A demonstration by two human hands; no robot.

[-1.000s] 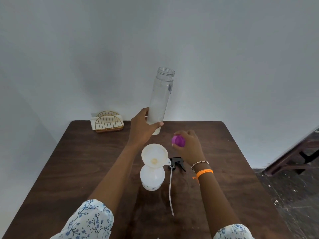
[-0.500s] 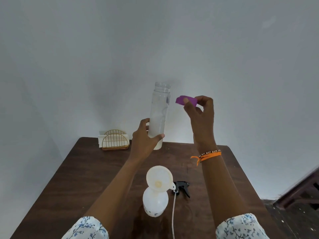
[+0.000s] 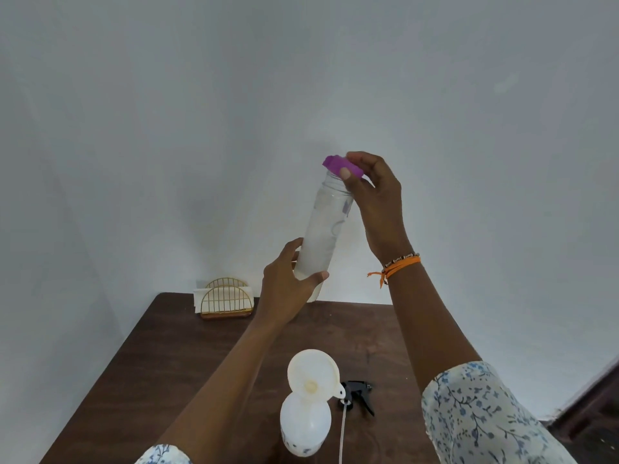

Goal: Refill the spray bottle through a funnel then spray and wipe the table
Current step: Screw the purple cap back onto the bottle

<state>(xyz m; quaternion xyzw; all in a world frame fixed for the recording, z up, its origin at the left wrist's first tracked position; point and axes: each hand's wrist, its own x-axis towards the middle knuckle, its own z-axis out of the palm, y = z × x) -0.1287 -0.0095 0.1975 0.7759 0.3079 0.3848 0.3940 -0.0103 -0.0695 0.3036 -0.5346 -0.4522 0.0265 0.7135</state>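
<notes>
I see the left hand [image 3: 284, 289] wrapped around the bottle [image 3: 323, 229] mid-frame, right hand [image 3: 375, 199] pinching the purple cap [image 3: 341, 166] tilted at its mouth: cross-threading risks leaks over the funnel [image 3: 313, 376] below.

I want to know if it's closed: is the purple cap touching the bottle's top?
Touching: in the head view, the purple cap sits tilted on the clear bottle rim, not screwed down.

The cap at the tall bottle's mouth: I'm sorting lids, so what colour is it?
Purple; the cap shows best in the head view.
</notes>
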